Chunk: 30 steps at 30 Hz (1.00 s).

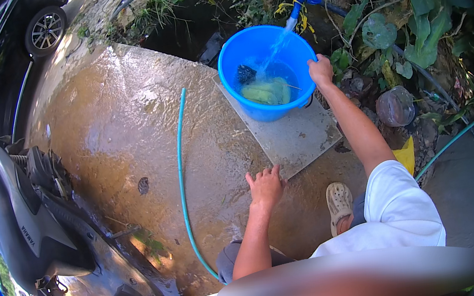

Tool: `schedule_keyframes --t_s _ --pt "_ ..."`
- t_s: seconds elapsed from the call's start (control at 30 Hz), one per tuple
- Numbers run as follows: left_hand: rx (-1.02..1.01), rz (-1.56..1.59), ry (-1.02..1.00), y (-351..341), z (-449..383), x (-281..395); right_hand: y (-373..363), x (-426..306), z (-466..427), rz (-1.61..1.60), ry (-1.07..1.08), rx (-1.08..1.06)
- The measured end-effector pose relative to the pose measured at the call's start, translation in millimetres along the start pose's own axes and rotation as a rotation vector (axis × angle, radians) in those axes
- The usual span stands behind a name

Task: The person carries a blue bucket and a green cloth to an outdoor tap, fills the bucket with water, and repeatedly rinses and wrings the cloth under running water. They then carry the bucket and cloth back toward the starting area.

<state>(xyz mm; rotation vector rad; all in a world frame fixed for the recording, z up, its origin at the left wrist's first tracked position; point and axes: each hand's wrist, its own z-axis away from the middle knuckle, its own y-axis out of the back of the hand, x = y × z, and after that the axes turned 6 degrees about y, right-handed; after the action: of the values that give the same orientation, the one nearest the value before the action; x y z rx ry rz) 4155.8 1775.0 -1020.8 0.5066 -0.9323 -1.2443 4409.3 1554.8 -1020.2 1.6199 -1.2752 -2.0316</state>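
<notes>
My right hand (321, 71) grips the right rim of a blue plastic bucket (254, 111). Water (274, 52) pours into the bucket from a blue pipe fitting (298, 2) above its far right side. A yellow-green cloth or sponge (265, 92) and a dark, rough-textured item (246, 74) lie in the water; exactly what they are I cannot tell. Over the wet ground, short of the bucket, hovers my left hand (267, 185), empty with its fingers spread. Beneath the bucket is a flat stone-like slab (300, 140).
A teal hose (181, 155) curves along the wet concrete (128, 130). On the left stand a Yamaha motorcycle (32, 217) and a dark car with its wheel (46, 31) showing. A clear plastic container (395, 106) and leafy plants (422, 32) are at the right.
</notes>
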Motion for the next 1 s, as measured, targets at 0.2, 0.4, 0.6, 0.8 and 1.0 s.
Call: schedule_keyframes --t_s 0.2,0.4,0.6,0.8,1.0 --pt "0.009 0.006 -0.006 -0.4 0.1 -0.1 -0.8 1.3 -0.8 0.002 -0.001 0.008" --pt "0.025 0.002 -0.017 -3.1 -0.5 -1.3 -1.0 0.9 -0.5 0.002 -0.002 0.010" --pt "0.040 0.006 -0.025 -5.4 -1.1 -2.2 -0.2 0.2 0.7 -0.015 -0.011 0.009" --pt "0.036 0.003 -0.025 -5.1 -1.0 -1.8 -0.3 0.4 0.1 -0.008 -0.005 0.009" --pt "0.030 0.004 -0.025 -5.8 -1.1 -2.1 -0.6 0.6 0.0 -0.010 -0.005 0.007"
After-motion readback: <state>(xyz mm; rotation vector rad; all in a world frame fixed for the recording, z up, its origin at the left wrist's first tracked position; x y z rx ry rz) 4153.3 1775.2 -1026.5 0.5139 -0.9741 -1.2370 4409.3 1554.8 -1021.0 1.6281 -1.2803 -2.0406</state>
